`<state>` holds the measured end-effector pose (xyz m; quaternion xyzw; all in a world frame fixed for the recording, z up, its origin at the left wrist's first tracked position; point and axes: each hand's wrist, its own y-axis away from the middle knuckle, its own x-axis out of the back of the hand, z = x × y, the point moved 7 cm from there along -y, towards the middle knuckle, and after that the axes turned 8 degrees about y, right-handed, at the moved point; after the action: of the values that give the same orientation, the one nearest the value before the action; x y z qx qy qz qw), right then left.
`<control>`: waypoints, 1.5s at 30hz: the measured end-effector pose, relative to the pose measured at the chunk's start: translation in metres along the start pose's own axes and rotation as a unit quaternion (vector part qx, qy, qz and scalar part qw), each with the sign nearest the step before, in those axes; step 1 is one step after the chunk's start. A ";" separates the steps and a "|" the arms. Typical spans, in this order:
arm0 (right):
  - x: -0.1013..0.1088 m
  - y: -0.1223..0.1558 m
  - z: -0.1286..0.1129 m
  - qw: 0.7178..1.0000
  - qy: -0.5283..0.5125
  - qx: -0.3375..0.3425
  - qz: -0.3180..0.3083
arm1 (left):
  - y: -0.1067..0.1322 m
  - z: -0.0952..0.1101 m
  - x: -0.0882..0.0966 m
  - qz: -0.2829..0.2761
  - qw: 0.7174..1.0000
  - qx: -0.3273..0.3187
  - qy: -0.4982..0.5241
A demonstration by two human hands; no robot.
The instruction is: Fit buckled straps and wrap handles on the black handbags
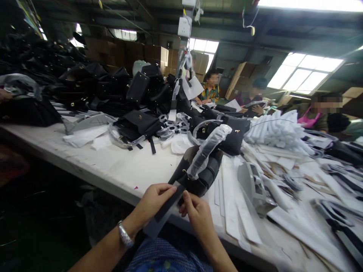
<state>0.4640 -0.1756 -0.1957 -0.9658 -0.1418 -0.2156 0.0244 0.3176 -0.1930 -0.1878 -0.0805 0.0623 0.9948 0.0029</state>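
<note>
A black handbag (211, 173) lies at the table's front edge, its handle wrapped in clear plastic (208, 151). From its near side a dark strap-like strip (169, 204) extends toward me, with a piece of translucent film (153, 228) under its lower end. My left hand (150, 202) wears a silver bracelet and pinches the strip between thumb and fingers. On the other side, my right hand (198, 213) has thumb and fingers pressed together close to the strip and the bag's edge. What those right fingertips hold is too small to tell.
An open black bag (137, 122) and white paper sheets (87, 136) lie to the left on the white table (124, 166). Several black bags are heaped behind. A grey tape dispenser (252, 189), white strips (231, 200) and wrapped white rolls (275, 130) lie right. Co-workers sit across the table.
</note>
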 end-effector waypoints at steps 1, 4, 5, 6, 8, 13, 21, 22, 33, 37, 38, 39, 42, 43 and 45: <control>0.004 0.001 -0.001 1.000 0.007 -0.004 0.009 | -0.005 0.001 -0.003 0.003 1.000 -0.010 0.011; 0.013 0.001 -0.007 0.999 0.009 -0.007 0.035 | -0.017 0.005 -0.007 0.018 0.999 -0.033 0.033; 0.014 -0.001 -0.009 0.999 0.006 -0.007 0.044 | -0.021 0.005 -0.007 0.025 0.998 -0.038 0.035; 0.014 -0.003 -0.011 0.999 0.001 -0.006 0.052 | -0.023 0.005 -0.007 0.033 0.998 -0.045 0.035; 0.013 -0.008 -0.013 0.998 -0.015 -0.014 0.061 | -0.027 0.006 -0.005 0.046 0.997 -0.062 0.018; 0.003 -0.020 -0.004 0.994 -0.070 -0.052 0.060 | -0.029 0.013 -0.002 0.065 0.985 -0.131 -0.088; -0.006 -0.019 -0.002 0.985 -0.087 -0.047 0.140 | -0.024 -0.006 0.014 0.099 0.988 -0.106 -0.043; -0.007 -0.018 -0.001 0.983 -0.092 -0.050 0.148 | -0.023 -0.012 0.014 0.087 0.992 -0.088 -0.031; -0.002 -0.035 0.010 0.979 -0.117 -0.081 0.145 | -0.014 -0.014 0.012 0.166 0.965 -0.199 -0.031; 0.001 -0.035 0.011 0.973 -0.133 -0.086 0.171 | 0.000 -0.002 0.005 0.181 0.923 -0.321 -0.111; 0.000 -0.034 0.011 0.970 -0.152 -0.093 0.167 | 0.004 0.001 0.003 0.174 0.910 -0.350 -0.139; 0.000 -0.034 0.010 0.966 -0.174 -0.102 0.160 | 0.007 0.003 0.000 0.163 0.895 -0.379 -0.170; -0.002 -0.031 0.007 0.954 -0.237 -0.128 0.129 | 0.016 0.010 -0.007 0.108 0.834 -0.467 -0.274; -0.002 -0.029 0.005 0.953 -0.247 -0.133 0.117 | 0.018 0.012 -0.009 0.087 0.808 -0.494 -0.310; -0.002 -0.027 0.003 0.953 -0.252 -0.133 0.097 | 0.023 0.016 -0.011 0.058 0.753 -0.538 -0.374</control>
<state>0.4557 -0.1503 -0.1995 -0.9923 -0.0189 0.0218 -0.1203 0.3259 -0.2134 -0.1674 0.3138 -0.4850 0.8127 -0.0760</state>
